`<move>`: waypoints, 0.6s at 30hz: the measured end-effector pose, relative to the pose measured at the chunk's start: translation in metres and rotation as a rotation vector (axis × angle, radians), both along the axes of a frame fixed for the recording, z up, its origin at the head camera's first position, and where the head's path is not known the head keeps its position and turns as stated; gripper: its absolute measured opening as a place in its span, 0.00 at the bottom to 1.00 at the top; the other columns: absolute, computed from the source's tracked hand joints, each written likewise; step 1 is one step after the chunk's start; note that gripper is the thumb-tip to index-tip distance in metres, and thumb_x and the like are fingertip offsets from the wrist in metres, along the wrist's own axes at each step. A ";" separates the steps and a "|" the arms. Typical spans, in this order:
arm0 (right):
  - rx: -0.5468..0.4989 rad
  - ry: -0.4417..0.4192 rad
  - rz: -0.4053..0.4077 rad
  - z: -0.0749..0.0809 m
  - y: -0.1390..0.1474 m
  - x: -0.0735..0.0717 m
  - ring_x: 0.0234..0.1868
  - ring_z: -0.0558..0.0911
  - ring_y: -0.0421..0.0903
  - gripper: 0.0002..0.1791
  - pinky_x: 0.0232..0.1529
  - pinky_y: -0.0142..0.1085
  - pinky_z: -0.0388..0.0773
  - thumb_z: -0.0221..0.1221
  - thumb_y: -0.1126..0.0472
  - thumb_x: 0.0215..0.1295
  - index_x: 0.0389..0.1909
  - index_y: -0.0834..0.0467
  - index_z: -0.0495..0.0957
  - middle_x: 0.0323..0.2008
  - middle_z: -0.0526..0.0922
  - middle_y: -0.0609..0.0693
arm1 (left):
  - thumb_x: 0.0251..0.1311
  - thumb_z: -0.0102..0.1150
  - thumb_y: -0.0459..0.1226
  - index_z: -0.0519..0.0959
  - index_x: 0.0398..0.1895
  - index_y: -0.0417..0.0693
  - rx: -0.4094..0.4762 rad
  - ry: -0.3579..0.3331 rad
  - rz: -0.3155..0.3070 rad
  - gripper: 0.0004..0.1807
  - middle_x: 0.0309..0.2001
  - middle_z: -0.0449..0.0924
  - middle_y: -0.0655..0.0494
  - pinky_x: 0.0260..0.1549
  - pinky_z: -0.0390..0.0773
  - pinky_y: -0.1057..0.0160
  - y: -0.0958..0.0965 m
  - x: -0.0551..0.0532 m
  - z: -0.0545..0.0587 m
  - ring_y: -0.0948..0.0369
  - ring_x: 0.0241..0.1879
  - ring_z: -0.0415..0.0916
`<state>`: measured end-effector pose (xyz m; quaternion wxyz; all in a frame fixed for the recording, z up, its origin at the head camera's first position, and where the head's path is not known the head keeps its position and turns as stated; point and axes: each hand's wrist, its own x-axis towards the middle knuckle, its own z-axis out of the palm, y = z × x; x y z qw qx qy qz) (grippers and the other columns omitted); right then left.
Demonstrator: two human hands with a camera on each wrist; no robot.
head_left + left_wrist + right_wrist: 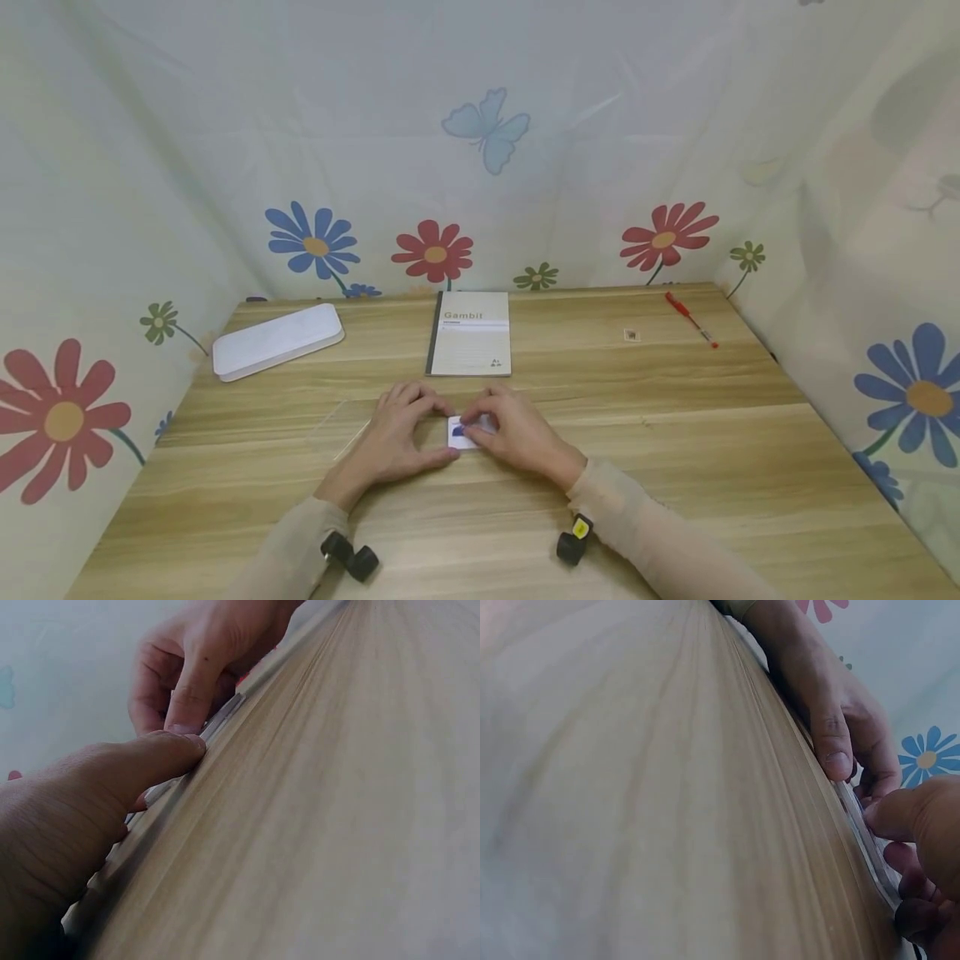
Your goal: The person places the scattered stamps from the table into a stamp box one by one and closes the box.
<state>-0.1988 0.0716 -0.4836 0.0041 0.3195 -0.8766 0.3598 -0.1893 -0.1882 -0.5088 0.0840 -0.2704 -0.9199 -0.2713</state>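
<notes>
A small flat white case or card (453,443) lies on the wooden table, low and thin-edged in both wrist views. My left hand (397,433) holds its left end, index finger at the far corner and thumb at the near one. Over its middle and right part is my right hand (517,433), thumb and index finger brought together at a small blue-printed piece (458,431), which looks like a stamp. The fingers hide much of this piece. In the left wrist view, the left thumb (157,761) rests against the edge of the case.
A clear thin sheet (347,427) lies left of the left hand. A notebook (472,346) lies beyond the hands, with a white pencil case (277,340) at the far left. Far right are a stamp (632,335) and a red pen (692,320).
</notes>
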 end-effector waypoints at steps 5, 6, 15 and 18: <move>-0.068 -0.032 -0.031 0.000 0.004 -0.003 0.38 0.79 0.46 0.09 0.39 0.36 0.75 0.73 0.59 0.74 0.51 0.54 0.92 0.43 0.84 0.49 | 0.55 0.80 0.66 0.85 0.56 0.66 -0.003 -0.004 0.003 0.30 0.59 0.77 0.64 0.64 0.66 0.42 0.000 0.000 0.000 0.55 0.63 0.70; -0.091 -0.042 -0.045 0.002 0.006 -0.004 0.37 0.78 0.47 0.10 0.38 0.36 0.74 0.73 0.60 0.74 0.52 0.54 0.91 0.43 0.84 0.49 | 0.55 0.80 0.66 0.85 0.56 0.66 -0.005 -0.006 0.004 0.30 0.59 0.76 0.64 0.65 0.66 0.42 0.000 -0.001 0.000 0.55 0.64 0.70; -0.327 -0.069 -0.172 0.015 0.027 -0.024 0.44 0.82 0.49 0.17 0.46 0.40 0.78 0.74 0.63 0.71 0.58 0.59 0.86 0.52 0.86 0.60 | 0.54 0.80 0.68 0.85 0.56 0.68 -0.007 -0.023 0.014 0.31 0.59 0.77 0.65 0.65 0.66 0.42 0.001 -0.001 0.000 0.55 0.63 0.70; -0.387 -0.039 -0.200 0.024 0.038 -0.034 0.48 0.84 0.53 0.19 0.48 0.44 0.76 0.75 0.63 0.70 0.59 0.59 0.85 0.54 0.86 0.63 | 0.54 0.80 0.68 0.85 0.55 0.68 -0.010 -0.024 0.017 0.31 0.59 0.77 0.65 0.65 0.66 0.42 0.001 -0.001 0.000 0.55 0.64 0.70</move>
